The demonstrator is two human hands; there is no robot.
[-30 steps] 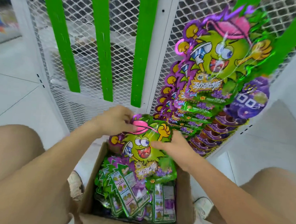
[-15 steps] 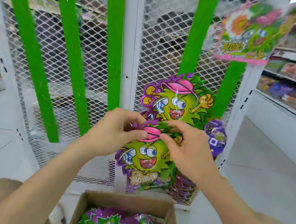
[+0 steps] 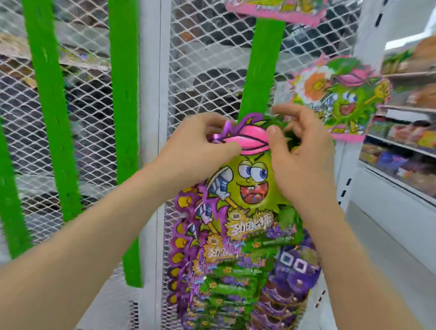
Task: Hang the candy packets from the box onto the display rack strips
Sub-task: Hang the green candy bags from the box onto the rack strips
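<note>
A green and purple candy packet (image 3: 249,177) with a cartoon face and pink cap is held up against a green display strip (image 3: 262,65) on the white mesh rack. My left hand (image 3: 197,148) pinches its top left corner. My right hand (image 3: 301,157) holds its top right, thumb on the pink cap and fingers curled behind the top edge. Below it hang several overlapping packets of the same kind (image 3: 225,280) on that strip. The box is out of view.
Other green strips (image 3: 122,82) hang bare on the mesh panel (image 3: 81,120) to the left. Pink and green packets (image 3: 338,95) hang at the upper right, another at the top (image 3: 275,2). Store shelves (image 3: 417,151) with goods run along the right.
Both hands lifted the packet out of the box and up to the green strip, above the hanging packets. The view tilted up, and the box dropped out of sight.
</note>
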